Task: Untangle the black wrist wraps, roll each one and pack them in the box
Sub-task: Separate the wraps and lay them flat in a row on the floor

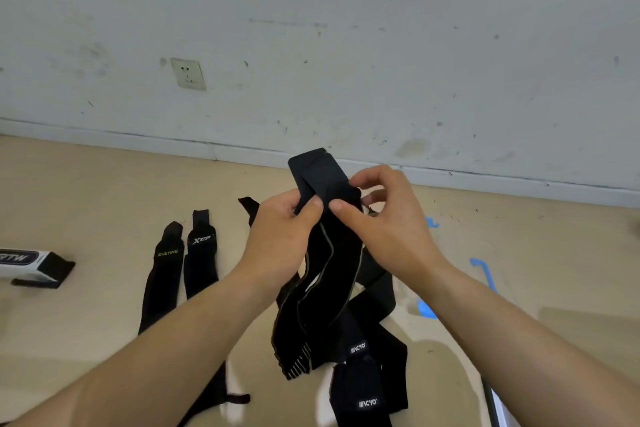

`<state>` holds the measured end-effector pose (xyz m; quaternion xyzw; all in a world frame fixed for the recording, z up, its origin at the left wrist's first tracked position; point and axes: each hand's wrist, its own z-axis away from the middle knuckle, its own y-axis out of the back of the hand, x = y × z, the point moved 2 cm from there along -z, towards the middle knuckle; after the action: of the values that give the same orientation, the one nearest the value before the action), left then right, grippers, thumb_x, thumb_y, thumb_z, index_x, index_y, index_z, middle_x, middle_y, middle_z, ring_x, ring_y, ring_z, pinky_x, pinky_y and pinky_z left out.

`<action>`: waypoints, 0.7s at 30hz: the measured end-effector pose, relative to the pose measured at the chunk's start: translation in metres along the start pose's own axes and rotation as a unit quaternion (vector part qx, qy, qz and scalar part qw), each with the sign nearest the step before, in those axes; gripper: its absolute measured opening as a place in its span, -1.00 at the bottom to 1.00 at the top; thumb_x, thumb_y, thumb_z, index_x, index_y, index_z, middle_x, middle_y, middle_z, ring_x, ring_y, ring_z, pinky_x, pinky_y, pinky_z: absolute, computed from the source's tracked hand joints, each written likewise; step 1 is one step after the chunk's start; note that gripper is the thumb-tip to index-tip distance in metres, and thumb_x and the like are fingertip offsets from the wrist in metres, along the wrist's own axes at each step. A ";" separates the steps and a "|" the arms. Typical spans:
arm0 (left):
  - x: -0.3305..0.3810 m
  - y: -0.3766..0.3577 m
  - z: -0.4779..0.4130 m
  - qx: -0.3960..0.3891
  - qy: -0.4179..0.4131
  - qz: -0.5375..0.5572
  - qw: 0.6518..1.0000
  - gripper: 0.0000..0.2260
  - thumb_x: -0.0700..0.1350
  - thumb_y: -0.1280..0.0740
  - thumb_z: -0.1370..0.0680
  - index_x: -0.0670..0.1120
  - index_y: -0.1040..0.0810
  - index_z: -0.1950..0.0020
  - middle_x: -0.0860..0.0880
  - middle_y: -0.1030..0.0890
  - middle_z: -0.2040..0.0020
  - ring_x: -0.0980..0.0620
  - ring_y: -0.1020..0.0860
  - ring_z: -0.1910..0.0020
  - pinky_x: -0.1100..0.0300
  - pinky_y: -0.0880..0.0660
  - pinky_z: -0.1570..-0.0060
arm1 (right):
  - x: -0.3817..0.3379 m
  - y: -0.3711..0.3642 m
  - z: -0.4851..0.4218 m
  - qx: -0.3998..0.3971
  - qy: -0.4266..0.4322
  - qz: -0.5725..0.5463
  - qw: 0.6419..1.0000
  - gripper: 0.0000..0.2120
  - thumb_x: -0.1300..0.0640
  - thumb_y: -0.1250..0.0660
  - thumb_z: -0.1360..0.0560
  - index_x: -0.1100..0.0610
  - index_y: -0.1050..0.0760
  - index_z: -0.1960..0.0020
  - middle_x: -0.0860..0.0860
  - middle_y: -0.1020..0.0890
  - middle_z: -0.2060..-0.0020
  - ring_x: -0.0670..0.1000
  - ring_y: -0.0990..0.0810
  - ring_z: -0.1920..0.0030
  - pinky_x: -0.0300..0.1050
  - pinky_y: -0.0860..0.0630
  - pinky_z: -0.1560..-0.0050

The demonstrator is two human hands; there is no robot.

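Observation:
Both my hands hold up one black wrist wrap (325, 263) above the floor. My left hand (280, 236) grips its folded upper end (317, 170) with the thumb on the front. My right hand (381, 218) pinches the same folded end from the right, thumb pressed on the cloth. The wrap's long tails hang down, edged with a pale stripe. Under it lies a pile of tangled black wraps (367, 367) with white logos. Two more black wraps (183, 267) lie straight side by side on the floor at the left. The box (31, 265), white and black, lies at the far left edge.
The floor (104, 191) is beige and meets a scuffed white wall (346, 45) with a socket (188, 73). Blue tape marks (483, 270) sit on the floor at the right. A pale object's edge (495, 406) shows at the bottom right.

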<state>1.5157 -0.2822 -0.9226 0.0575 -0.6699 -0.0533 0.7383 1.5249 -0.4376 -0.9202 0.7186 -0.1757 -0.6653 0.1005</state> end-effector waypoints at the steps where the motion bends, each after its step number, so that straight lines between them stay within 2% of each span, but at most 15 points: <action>1: 0.001 0.001 0.000 -0.011 0.002 0.000 1.000 -0.77 -0.11 -0.25 -0.71 -0.04 -0.71 -0.02 -0.04 -0.76 0.11 0.02 -0.73 0.08 0.16 -0.64 0.04 | -0.001 0.002 -0.001 -0.009 -0.012 -0.015 1.000 -0.66 0.01 -0.55 -0.44 -0.10 -0.51 -0.14 -0.20 -0.54 -0.05 -0.28 -0.54 0.08 -0.38 -0.48 0.12; 3: 0.004 0.004 0.000 -0.038 0.011 -0.001 0.999 -0.75 -0.10 -0.21 -0.73 -0.01 -0.70 -0.06 -0.01 -0.76 0.07 0.03 -0.73 0.03 0.09 -0.65 -0.06 | -0.001 0.005 -0.003 -0.022 -0.023 -0.035 0.999 -0.61 0.05 -0.57 -0.42 -0.06 -0.52 -0.18 -0.19 -0.56 0.02 -0.28 -0.54 0.16 -0.45 -0.46 0.18; 5: 0.004 0.007 -0.002 -0.052 0.031 0.001 0.998 -0.72 -0.09 -0.17 -0.75 0.01 -0.69 -0.09 0.00 -0.76 0.03 0.01 -0.73 -0.02 -0.02 -0.63 -0.17 | -0.001 0.008 -0.005 -0.006 -0.006 -0.022 1.000 -0.74 0.09 -0.58 -0.42 -0.05 -0.57 -0.04 -0.17 -0.60 0.11 -0.19 -0.54 0.17 -0.45 -0.45 0.17; 7: 0.002 0.010 -0.004 -0.033 0.038 -0.003 0.999 -0.74 -0.07 -0.16 -0.75 0.06 -0.66 -0.16 0.02 -0.75 -0.04 -0.01 -0.70 -0.09 -0.10 -0.58 -0.26 | -0.002 0.011 -0.007 0.004 0.008 -0.028 1.000 -0.84 0.14 -0.56 -0.43 -0.02 -0.60 0.09 -0.12 -0.64 0.19 -0.12 -0.56 0.17 -0.42 -0.47 0.14; 9: -0.001 0.014 -0.005 0.005 0.037 0.007 0.999 -0.79 -0.03 -0.18 -0.74 0.09 -0.60 -0.21 0.01 -0.71 -0.12 -0.04 -0.66 -0.16 -0.17 -0.54 -0.31 | -0.003 0.016 -0.008 0.002 0.004 -0.038 0.999 -0.88 0.16 -0.56 -0.45 0.03 -0.63 0.12 -0.01 -0.67 0.21 -0.10 -0.56 0.19 -0.39 -0.50 0.15; 12: 0.000 0.022 -0.003 0.041 0.030 0.033 0.998 -0.80 -0.08 -0.20 -0.74 0.07 -0.62 -0.17 0.00 -0.73 -0.07 -0.04 -0.69 -0.11 -0.13 -0.58 -0.25 | -0.004 0.024 -0.009 -0.004 -0.015 -0.077 0.997 -0.90 0.19 -0.55 -0.45 0.09 -0.64 0.11 0.10 -0.66 0.24 -0.09 -0.58 0.22 -0.33 -0.53 0.15; 15: 0.005 0.023 0.000 0.001 0.022 0.076 0.997 -0.75 -0.16 -0.19 -0.74 0.00 -0.67 -0.18 0.00 -0.76 -0.03 0.02 -0.72 -0.02 0.07 -0.62 -0.04 | -0.006 0.023 -0.005 -0.064 -0.041 -0.153 0.985 -0.95 0.22 -0.51 -0.48 0.12 -0.66 0.08 0.24 -0.70 0.16 0.05 -0.63 0.15 -0.04 -0.55 0.04; 17: 0.006 0.019 0.004 -0.037 0.028 0.106 0.993 -0.73 -0.19 -0.18 -0.73 -0.06 -0.69 -0.20 -0.04 -0.76 -0.03 0.05 -0.72 0.04 0.17 -0.59 0.07 | -0.009 0.018 -0.001 -0.092 -0.061 -0.193 0.975 -0.95 0.21 -0.49 -0.49 0.09 -0.66 0.11 0.16 -0.70 0.19 0.07 -0.61 0.15 0.01 -0.50 0.04; 19: 0.007 0.013 0.007 -0.058 0.034 0.134 0.989 -0.72 -0.20 -0.19 -0.72 -0.08 -0.69 -0.23 -0.07 -0.75 -0.05 0.06 -0.70 0.07 0.18 -0.59 0.09 | -0.011 0.013 0.002 -0.096 -0.082 -0.222 0.967 -0.93 0.18 -0.47 -0.50 0.05 -0.66 0.14 0.05 -0.69 0.24 0.01 -0.56 0.22 -0.05 -0.46 0.09; 21: 0.008 0.007 0.010 -0.069 0.040 0.164 0.983 -0.72 -0.20 -0.20 -0.71 -0.10 -0.70 -0.24 -0.12 -0.74 -0.11 -0.04 -0.70 -0.02 0.05 -0.64 -0.05 | -0.012 0.008 0.004 -0.070 -0.102 -0.235 0.964 -0.94 0.15 -0.48 -0.51 0.04 -0.66 0.14 -0.02 -0.67 0.30 -0.05 -0.51 0.31 -0.10 -0.44 0.13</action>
<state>1.5065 -0.2765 -0.9131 -0.1020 -0.6347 0.0249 0.7656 1.5194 -0.4406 -0.9065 0.6594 0.0359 -0.7504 -0.0271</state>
